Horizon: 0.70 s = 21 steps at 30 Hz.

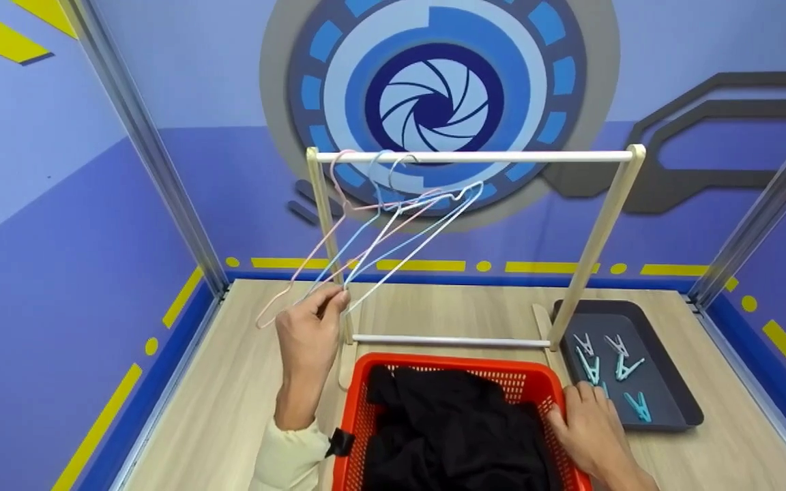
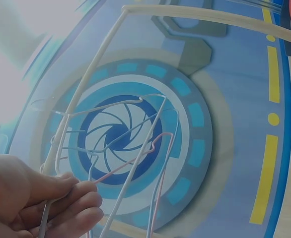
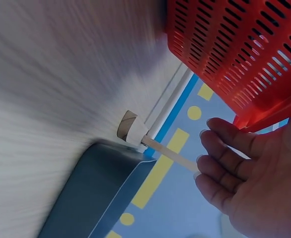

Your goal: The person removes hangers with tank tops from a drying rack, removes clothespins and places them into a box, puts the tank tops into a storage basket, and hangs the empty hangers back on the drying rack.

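Three thin wire hangers hang by their hooks from the white rod (image 1: pixel 502 157) of a wooden-sided rack: a pink hanger (image 1: pixel 311 258), a blue hanger (image 1: pixel 357 235) and a white hanger (image 1: pixel 406 259). At the lower near corner of the white hanger, my left hand (image 1: pixel 312 327) pinches the wire between thumb and fingers. My right hand (image 1: pixel 591 426) rests at the right rim of a red basket (image 1: pixel 354 409), the thumb over the rim. Its loosely bent fingers (image 3: pixel 225 171) show outside the basket in the right wrist view. Crumpled black cloth (image 1: pixel 447 423) fills the basket.
A dark grey tray (image 1: pixel 673 354) holds several clothespins (image 1: pixel 628 368) at the right, beyond my right hand. The rack's right post (image 1: pixel 598 249) and foot stand beside the tray. Metal corner posts (image 1: pixel 154 146) and patterned walls bound the wooden table (image 1: pixel 202 382).
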### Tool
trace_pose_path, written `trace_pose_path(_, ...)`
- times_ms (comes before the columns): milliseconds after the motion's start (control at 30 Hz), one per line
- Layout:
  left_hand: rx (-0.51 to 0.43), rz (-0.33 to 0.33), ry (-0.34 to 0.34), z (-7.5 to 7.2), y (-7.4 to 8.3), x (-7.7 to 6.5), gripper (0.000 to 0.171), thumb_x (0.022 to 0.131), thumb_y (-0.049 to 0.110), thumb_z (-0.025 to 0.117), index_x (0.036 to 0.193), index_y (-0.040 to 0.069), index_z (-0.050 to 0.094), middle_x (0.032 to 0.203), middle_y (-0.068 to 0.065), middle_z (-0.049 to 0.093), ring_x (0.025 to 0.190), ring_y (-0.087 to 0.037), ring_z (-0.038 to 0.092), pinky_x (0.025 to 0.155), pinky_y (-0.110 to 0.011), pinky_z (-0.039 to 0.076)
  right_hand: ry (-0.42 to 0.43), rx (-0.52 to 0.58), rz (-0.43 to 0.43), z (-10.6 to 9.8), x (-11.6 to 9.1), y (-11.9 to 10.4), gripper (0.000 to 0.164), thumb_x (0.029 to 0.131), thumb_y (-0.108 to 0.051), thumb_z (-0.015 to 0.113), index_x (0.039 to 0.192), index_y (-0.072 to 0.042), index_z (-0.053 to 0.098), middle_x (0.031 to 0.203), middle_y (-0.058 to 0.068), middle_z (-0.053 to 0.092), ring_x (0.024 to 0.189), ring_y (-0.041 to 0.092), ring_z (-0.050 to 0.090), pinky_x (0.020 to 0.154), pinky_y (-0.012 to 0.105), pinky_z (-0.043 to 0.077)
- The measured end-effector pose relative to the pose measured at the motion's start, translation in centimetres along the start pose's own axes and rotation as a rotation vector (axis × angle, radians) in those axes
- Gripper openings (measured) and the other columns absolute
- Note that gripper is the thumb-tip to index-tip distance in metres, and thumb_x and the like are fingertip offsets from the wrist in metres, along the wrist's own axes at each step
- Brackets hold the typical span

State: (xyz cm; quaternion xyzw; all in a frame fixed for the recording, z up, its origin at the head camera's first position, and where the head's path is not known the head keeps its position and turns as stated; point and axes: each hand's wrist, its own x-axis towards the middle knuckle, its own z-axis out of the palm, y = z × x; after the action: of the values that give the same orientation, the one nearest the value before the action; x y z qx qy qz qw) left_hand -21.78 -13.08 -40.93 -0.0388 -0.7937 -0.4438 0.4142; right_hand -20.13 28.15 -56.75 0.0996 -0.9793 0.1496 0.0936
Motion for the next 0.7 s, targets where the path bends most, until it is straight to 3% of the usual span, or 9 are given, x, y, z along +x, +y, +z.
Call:
trace_pose_path(200, 0.026, -0.01, 0.002, 0.9, -0.1, 1.1, 0.007, 0.09, 0.0, 0.084, 0.096, -0.002, 0.083, 0.083, -0.011, 0.079, 0.069, -0.021, 0.073, 0.062, -0.039, 0.061, -0.015, 0.029, 0.015, 0.1, 0.0, 0.2, 0.025, 0.099, -0.02, 0.064, 0.107, 0.004, 0.063, 0.098, 0.012, 0.054, 0.091, 0.033, 0.045, 0.077, 0.049, 0.039)
trace_pose_path(367, 0.043, -0.029, -0.017, 1.6, -0.2, 1.7, 0.008, 0.09, 0.001, 0.084, 0.098, -0.002, 0.083, 0.083, -0.012, 0.079, 0.069, -0.024, 0.071, 0.062, -0.041, 0.06, -0.025, 0.047, 0.025, 0.2, -0.1, 0.3, 0.026, 0.1, -0.02, 0.063, 0.108, 0.005, 0.063, 0.099, 0.012, 0.055, 0.092, 0.033, 0.045, 0.078, 0.049, 0.039)
trace_pose_path(567, 0.07, -0.059, -0.06, 2.0, -0.3, 1.7, 0.006, 0.091, 0.002, 0.083, 0.096, -0.001, 0.083, 0.081, -0.009, 0.078, 0.069, -0.023, 0.071, 0.064, -0.045, 0.06, -0.025, 0.063, 0.035, 0.1, -0.1, 0.1, 0.025, 0.1, -0.019, 0.063, 0.107, 0.005, 0.063, 0.097, 0.01, 0.055, 0.09, 0.032, 0.044, 0.077, 0.048, 0.039)
trace_pose_path(700, 0.099, -0.04, -0.045, 2.1, -0.4, 1.5, 0.005, 0.09, 0.002, 0.083, 0.094, 0.0, 0.083, 0.078, -0.009, 0.077, 0.066, -0.023, 0.07, 0.062, -0.047, 0.057, -0.007, 0.068, 0.033, -0.1, -0.1, -0.1, 0.021, 0.099, -0.018, 0.063, 0.103, 0.003, 0.063, 0.093, 0.009, 0.053, 0.088, 0.031, 0.044, 0.075, 0.048, 0.038)
